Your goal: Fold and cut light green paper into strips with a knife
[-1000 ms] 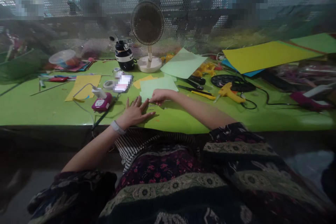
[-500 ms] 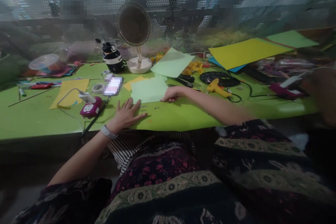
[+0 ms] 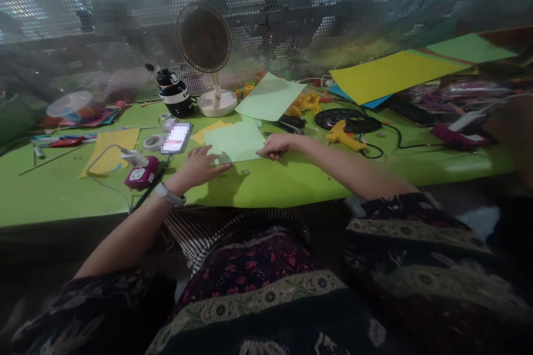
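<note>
Paper (image 3: 235, 141), a pale green sheet, lies flat on the lime green table (image 3: 258, 191) in front of us, between our two hands. Our left hand (image 3: 200, 166) is at its lower left corner, palm down, with the fingers stretched out and apart; it grips nothing, and we cannot tell how firmly it presses. We wear a pale band (image 3: 170, 195) on that wrist. Our right hand (image 3: 278, 145) is at the lower right corner, most of its fingers curled in and the foremost fingertip touching the sheet's edge. We cannot tell whether thumb and finger pinch that corner.

Close by on our left we have a phone (image 3: 178, 138) with its screen lit, a roll of tape (image 3: 153, 143) just beside it, and a purple box (image 3: 142, 175) with a white plug (image 3: 134, 158) in its top. Beyond the sheet stand a fan (image 3: 217, 103) and a dark bottle (image 3: 177, 104). Another green sheet (image 3: 270, 99) lies behind our right hand, tilted over other things. Farther right we see a yellow glue gun (image 3: 345, 136) near a black tray (image 3: 325, 120).
</note>
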`<state>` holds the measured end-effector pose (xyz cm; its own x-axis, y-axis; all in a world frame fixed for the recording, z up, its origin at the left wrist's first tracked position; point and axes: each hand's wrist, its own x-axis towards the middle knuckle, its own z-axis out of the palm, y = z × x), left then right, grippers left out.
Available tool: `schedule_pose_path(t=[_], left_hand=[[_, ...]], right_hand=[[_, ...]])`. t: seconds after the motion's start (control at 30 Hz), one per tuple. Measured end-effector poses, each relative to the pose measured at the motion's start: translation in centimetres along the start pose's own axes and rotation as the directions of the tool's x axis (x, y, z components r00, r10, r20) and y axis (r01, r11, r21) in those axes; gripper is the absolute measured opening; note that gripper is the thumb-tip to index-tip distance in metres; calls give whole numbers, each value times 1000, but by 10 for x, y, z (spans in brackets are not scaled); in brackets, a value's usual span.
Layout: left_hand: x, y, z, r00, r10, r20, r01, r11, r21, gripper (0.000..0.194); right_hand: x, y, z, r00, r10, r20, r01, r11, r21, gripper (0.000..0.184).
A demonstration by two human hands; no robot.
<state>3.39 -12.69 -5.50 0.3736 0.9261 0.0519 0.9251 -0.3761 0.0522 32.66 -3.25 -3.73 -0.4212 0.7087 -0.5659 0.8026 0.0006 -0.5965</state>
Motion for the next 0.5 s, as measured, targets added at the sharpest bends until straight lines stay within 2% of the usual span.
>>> schedule_pose_path(t=[0.07, 0.13, 0.2, 0.27, 0.33, 0.5], left_hand=[[25, 12, -10, 995, -99, 0, 98, 988, -116, 57], [50, 25, -16, 973, -156, 168, 197, 943, -267, 47], [72, 35, -17, 903, -152, 402, 329, 846, -419, 43], [87, 41, -15, 839, -117, 532, 418, 765, -490, 41], [96, 42, -11, 804, -91, 587, 450, 739, -502, 40], [103, 40, -1, 778, -102, 619, 468, 753, -463, 43]], right_hand=[[5, -5, 6, 1000, 15, -15, -16, 999, -34, 43], [8, -5, 9, 999, 21, -35, -22, 999, -45, 42], [9, -3, 10, 999, 24, -44, -25, 999, -39, 41], [9, -1, 10, 999, 20, -48, -21, 1000, -22, 41], [10, 1, 10, 999, 10, -53, -11, 1000, -9, 41], [12, 2, 10, 999, 7, -53, -9, 999, -36, 41]])
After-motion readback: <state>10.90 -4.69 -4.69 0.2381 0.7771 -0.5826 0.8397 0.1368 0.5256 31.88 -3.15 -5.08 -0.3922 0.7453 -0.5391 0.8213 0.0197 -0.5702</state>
